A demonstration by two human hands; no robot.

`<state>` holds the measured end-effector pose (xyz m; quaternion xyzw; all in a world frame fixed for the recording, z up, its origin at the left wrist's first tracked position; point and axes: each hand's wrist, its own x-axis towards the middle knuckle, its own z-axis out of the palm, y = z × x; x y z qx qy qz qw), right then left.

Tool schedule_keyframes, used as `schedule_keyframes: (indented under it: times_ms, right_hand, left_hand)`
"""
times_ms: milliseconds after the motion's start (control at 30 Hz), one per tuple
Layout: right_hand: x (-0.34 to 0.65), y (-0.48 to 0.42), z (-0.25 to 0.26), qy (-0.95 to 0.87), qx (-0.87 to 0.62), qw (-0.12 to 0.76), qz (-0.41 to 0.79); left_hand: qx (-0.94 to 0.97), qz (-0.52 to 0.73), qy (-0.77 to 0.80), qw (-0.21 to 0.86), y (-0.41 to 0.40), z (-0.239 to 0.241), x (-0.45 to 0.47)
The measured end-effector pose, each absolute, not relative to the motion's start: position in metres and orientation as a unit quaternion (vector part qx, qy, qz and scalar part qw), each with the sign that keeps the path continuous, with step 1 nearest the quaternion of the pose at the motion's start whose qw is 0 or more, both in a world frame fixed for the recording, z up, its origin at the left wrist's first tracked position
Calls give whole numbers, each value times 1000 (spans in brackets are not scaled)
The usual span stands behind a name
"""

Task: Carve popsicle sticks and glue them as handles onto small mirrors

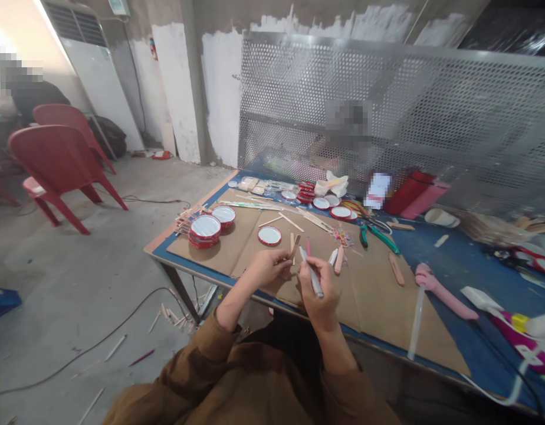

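Note:
My left hand [271, 267] pinches a short flat wooden stick [295, 247] upright over the cardboard sheet [237, 251]. In my right hand [320, 286] is a white marker [315, 276], held like a pen with its tip pointing up and left, close to the stick. Just beyond my hands lies a round red-rimmed lid [269, 235] with a white face. A pink pencil [308, 245] rests near the marker tip. To the right of my right hand are a white pen-like piece [333, 257] and a peach-coloured piece [339, 260].
Stacked red-rimmed lids [204, 229] stand at the left, beside thin sticks. Green-handled pliers [383, 237], a pink glue gun [445, 292] with a glue stick, and a red cylinder [409, 192] occupy the right. Behind stands a perforated metal panel [290, 88]. Red chairs [62, 159] stand left.

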<state>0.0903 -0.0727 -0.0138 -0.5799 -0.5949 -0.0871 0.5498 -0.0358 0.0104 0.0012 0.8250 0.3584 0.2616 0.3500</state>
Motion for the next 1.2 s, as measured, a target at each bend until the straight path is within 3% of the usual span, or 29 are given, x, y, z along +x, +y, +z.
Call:
schedule_keyframes:
  times_ms: [367,667,1200]
  right_hand:
    - [90,-73,-9,-611,-548,555,-136]
    - [91,-78,-15,-599,-571,556,-78]
    - [91,-74,-11,-620,-560,540,-101]
  left_hand:
    - [823,256,354,363,6,2,-38]
    - [841,230,355,336,6,4,-39]
    - [844,234,338,345,6,3,-40]
